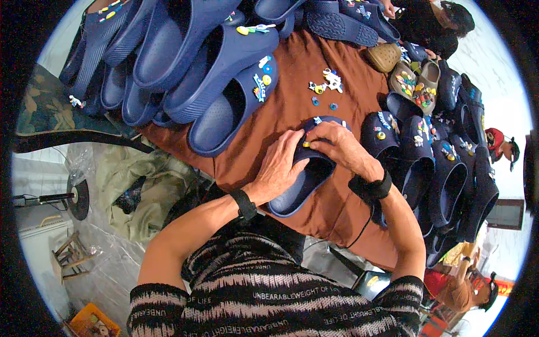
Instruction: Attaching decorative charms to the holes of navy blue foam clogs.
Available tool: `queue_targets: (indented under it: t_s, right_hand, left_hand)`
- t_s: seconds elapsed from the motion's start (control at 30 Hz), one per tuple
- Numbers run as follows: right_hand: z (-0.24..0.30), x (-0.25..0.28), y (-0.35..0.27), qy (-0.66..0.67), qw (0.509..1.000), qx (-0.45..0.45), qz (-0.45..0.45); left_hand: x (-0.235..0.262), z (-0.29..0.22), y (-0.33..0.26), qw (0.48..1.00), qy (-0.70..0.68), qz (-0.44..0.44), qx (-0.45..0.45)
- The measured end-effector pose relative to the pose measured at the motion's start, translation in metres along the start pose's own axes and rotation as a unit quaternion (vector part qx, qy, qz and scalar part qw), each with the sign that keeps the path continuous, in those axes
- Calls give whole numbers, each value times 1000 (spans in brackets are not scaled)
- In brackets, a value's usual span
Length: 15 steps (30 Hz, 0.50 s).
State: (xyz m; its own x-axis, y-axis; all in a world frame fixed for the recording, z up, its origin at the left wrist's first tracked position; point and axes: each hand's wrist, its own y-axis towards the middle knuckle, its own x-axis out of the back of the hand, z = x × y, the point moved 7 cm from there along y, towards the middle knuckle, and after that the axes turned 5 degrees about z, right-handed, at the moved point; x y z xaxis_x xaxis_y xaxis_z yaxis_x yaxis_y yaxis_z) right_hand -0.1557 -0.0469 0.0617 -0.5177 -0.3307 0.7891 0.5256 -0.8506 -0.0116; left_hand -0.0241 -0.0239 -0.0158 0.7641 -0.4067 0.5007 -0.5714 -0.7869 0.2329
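Note:
A dark blue slip-on clog (302, 191) lies on the brown cloth in front of me, its heel end toward me. My left hand (279, 168) is closed round the left side of its upper, the thumb reaching over the opening. From the right, my right hand (343, 147) pinches at the top of the upper, fingertips at a small yellow shoe charm (306, 144); the fingers partly hide it. Beyond the toe lie loose white charms (332, 80) and two small blue ring-shaped pieces (333, 106).
Brown cloth (292, 73) covers the table. Stacked blue clogs (219, 121) with charms crowd the left; more dark clogs (415, 151) line the right. Olive clogs (403, 84) hold many charms. A black chair edge (73, 143) stands left. Other people (457, 289) sit to the right and far side.

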Motion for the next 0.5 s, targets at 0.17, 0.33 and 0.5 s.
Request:
queue_targets:
  t_s: [0.17, 0.33, 0.5]
  right_hand:
    - [11, 0, 0, -61, 997, 19, 30]
    - [19, -3, -9, -97, 991, -35, 82]
    - [17, -17, -27, -171, 979, -68, 89]
  left_hand:
    - [-1, -1, 1, 1000, -3, 11, 8]
    - [1, 1, 0, 1000, -23, 5, 8]
    - [2, -3, 0, 1000, -16, 8, 12]
